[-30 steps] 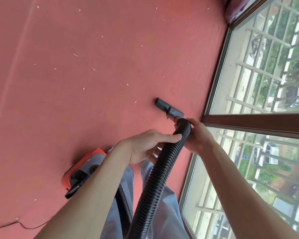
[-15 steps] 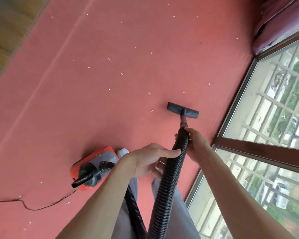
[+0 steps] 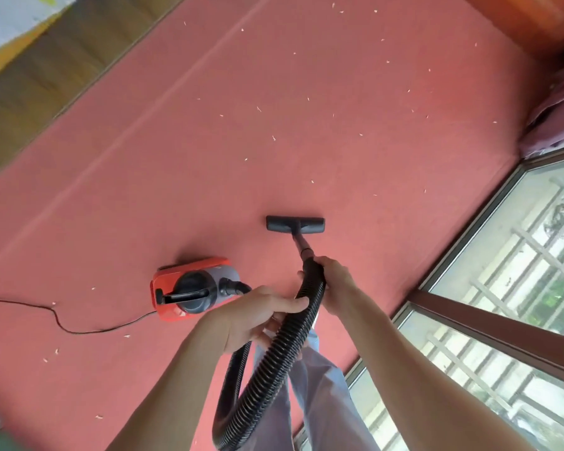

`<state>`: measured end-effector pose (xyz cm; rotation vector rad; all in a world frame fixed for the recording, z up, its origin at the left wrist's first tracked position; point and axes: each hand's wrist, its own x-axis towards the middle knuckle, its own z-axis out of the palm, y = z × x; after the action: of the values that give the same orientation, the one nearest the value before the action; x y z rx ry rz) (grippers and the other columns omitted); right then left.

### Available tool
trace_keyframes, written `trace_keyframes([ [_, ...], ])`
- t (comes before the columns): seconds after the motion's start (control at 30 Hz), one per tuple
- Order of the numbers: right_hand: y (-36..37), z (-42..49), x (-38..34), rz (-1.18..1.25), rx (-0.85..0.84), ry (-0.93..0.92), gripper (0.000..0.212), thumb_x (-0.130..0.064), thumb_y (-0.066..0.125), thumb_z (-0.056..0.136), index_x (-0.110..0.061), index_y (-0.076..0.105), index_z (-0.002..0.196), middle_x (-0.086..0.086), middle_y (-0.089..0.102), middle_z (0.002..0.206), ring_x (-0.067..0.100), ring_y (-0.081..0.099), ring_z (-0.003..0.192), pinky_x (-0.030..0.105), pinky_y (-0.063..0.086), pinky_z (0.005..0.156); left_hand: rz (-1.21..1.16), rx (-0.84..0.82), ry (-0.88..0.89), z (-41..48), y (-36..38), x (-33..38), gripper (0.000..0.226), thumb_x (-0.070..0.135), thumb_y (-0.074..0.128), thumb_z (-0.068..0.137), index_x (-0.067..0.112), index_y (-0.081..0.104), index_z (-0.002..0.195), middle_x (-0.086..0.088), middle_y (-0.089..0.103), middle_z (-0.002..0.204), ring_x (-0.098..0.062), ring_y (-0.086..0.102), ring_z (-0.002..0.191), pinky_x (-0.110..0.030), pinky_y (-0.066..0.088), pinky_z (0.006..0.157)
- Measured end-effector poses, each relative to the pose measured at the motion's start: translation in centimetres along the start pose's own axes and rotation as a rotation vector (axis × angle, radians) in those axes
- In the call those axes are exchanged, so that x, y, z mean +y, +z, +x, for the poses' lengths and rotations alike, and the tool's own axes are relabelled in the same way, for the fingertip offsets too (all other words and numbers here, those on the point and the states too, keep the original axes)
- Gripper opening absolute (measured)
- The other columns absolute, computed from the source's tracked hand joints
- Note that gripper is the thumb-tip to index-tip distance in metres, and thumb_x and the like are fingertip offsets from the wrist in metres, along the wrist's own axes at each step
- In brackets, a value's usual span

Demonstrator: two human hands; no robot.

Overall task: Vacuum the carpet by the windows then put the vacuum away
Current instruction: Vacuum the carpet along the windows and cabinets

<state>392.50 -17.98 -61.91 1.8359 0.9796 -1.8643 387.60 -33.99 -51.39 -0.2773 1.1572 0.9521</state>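
Head, left hand [image 3: 258, 317], right hand [image 3: 336, 284] gripping hose [image 3: 273, 364]

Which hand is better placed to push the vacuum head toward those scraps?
Probably the right hand: it holds the hose end just behind the wand; the left hand only supports the hose farther back.

Strip of wooden floor [image 3: 39, 76] upper left; purple cushion [image 3: 557, 118] far right, below orange-brown wood panel [image 3: 518, 17].
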Motion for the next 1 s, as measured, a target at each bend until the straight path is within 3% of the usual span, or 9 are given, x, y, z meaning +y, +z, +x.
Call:
trace_keyframes([
  [0.1, 0.2, 1.1, 1.3, -0.033, -0.008, -0.009, 0.016, -0.013, 0.058, 0.091, 0.0, 0.058, 0.1, 0.017, 0.071, 0.069, 0.03, 0.065, 0.072, 0.043, 0.052, 0.077, -0.023, 0.004, -0.015, 0.7, -0.7, -1.9, 0.037, 0.036, 0.066, 0.092, 0.001, 0.069, 0.103, -0.024, 0.074, 0.095, -0.039, 0.071, 0.083, -0.045, 0.059, 0.078],
  [0.27, 0.0, 2.1, 1.7, -0.044, -0.037, -0.022, 0.02, -0.016, 0.056, 0.096, 0.002, 0.06, 0.103, 0.022, 0.066, 0.096, 0.025, 0.061, 0.067, 0.03, 0.052, 0.056, -0.058, 0.125, 0.031, 3.0, 0.0, -4.5, 0.042, 0.04, 0.064, 0.093, 0.0, 0.069, 0.105, -0.022, 0.075, 0.094, -0.035, 0.072, 0.081, -0.054, 0.058, 0.086],
  [0.37, 0.6, 1.9, 0.7, -0.071, -0.032, -0.087, 0.025, -0.015, 0.057, 0.094, 0.005, 0.06, 0.108, 0.022, 0.066, 0.09, 0.026, 0.061, 0.067, 0.033, 0.051, 0.061, -0.118, 0.121, 0.073, 3.2, 0.0, -5.0, 0.038, 0.04, 0.067, 0.091, 0.003, 0.069, 0.099, -0.022, 0.074, 0.09, -0.036, 0.07, 0.081, -0.056, 0.057, 0.087],
  [0.5, 0.4, 0.0, -0.7, -0.026, -0.02, -0.123, 0.021, -0.014, 0.057, 0.094, 0.004, 0.057, 0.104, 0.025, 0.065, 0.088, 0.027, 0.062, 0.065, 0.03, 0.051, 0.05, -0.163, -0.01, 0.131, 1.4, -1.3, -3.3, 0.034, 0.037, 0.067, 0.09, 0.004, 0.07, 0.097, -0.021, 0.072, 0.087, -0.033, 0.07, 0.074, -0.042, 0.061, 0.071],
  [0.6, 0.1, -0.5, -0.3, 0.024, -0.027, -0.087, 0.015, -0.012, 0.055, 0.096, 0.002, 0.055, 0.099, 0.024, 0.065, 0.08, 0.028, 0.065, 0.065, 0.034, 0.05, 0.059, -0.091, -0.009, 0.14, 0.8, -2.8, -2.1, 0.039, 0.04, 0.069, 0.087, 0.002, 0.072, 0.096, -0.024, 0.073, 0.088, -0.033, 0.07, 0.068, -0.035, 0.059, 0.062],
  [0.67, 0.2, -0.1, 0.4, 0.045, -0.03, -0.075, 0.015, -0.012, 0.053, 0.096, 0.003, 0.054, 0.097, 0.023, 0.066, 0.076, 0.028, 0.066, 0.065, 0.036, 0.049, 0.064, -0.032, -0.015, 0.117, 1.1, -3.8, -1.8, 0.042, 0.043, 0.07, 0.087, 0.002, 0.073, 0.097, -0.025, 0.074, 0.09, -0.035, 0.071, 0.071, -0.036, 0.059, 0.064],
  [0.8, 1.3, 1.7, 0.7, 0.06, -0.039, -0.058, 0.019, -0.016, 0.052, 0.098, 0.002, 0.056, 0.103, 0.021, 0.066, 0.086, 0.025, 0.063, 0.066, 0.032, 0.05, 0.058, -0.006, 0.007, 0.086, 2.8, -5.0, -2.3, 0.05, 0.046, 0.069, 0.088, -0.001, 0.071, 0.104, -0.024, 0.074, 0.094, -0.035, 0.071, 0.078, -0.044, 0.058, 0.077],
  [0.93, 2.5, 3.9, -0.7, 0.045, -0.044, -0.084, 0.029, -0.023, 0.056, 0.097, 0.0, 0.057, 0.115, 0.018, 0.068, 0.094, 0.022, 0.064, 0.073, 0.031, 0.051, 0.065, -0.094, 0.118, 0.151, 5.1, -4.3, -2.3, 0.053, 0.047, 0.066, 0.091, -0.004, 0.07, 0.108, -0.017, 0.073, 0.083, -0.029, 0.069, 0.07, -0.037, 0.06, 0.067],
  [1.0, 2.9, 4.5, -1.6, 0.024, -0.039, -0.102, 0.031, -0.024, 0.057, 0.096, 0.0, 0.058, 0.116, 0.018, 0.069, 0.093, 0.022, 0.065, 0.071, 0.029, 0.051, 0.064, -0.12, 0.135, 0.182, 5.7, -3.9, -2.0, 0.054, 0.048, 0.064, 0.092, -0.003, 0.07, 0.108, -0.018, 0.074, 0.084, -0.029, 0.071, 0.071, -0.039, 0.061, 0.07],
])
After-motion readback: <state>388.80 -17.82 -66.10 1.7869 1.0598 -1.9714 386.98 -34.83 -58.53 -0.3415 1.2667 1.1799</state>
